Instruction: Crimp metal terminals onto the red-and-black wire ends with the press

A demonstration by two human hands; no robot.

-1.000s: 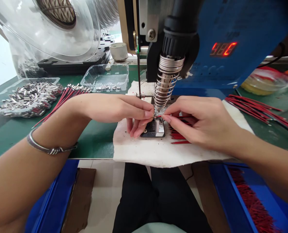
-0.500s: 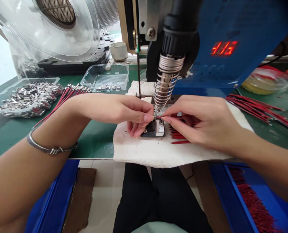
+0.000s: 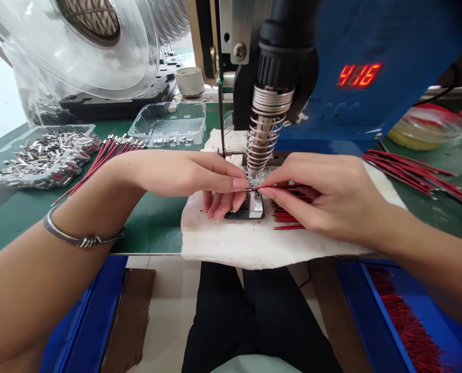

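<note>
My left hand [image 3: 203, 178] is closed, thumb and forefinger pinching a small metal connector [image 3: 249, 188] that is mostly hidden by the fingertips. My right hand [image 3: 324, 191] pinches a thin red wire [image 3: 259, 187], its end meeting the connector over a small metal block [image 3: 256, 206]. Just above the fingertips points the tip of a soldering iron [image 3: 267, 132], wrapped in a coiled spring. Beneath my right hand, several red and black wires [image 3: 287, 215] lie on a white cloth [image 3: 231, 241]. Whether the iron's tip touches the joint is unclear.
A blue soldering machine [image 3: 332, 116] with a red display reading 416 stands behind. To the left are a tray of metal connectors [image 3: 47, 155], a wire bundle [image 3: 106, 155] and a clear tray [image 3: 172, 124]. More wires [image 3: 405, 173] lie at the right.
Both hands stay nearly in place, with the left fingertips shifting very slightly. The display, blurred before, now reads clearly.
</note>
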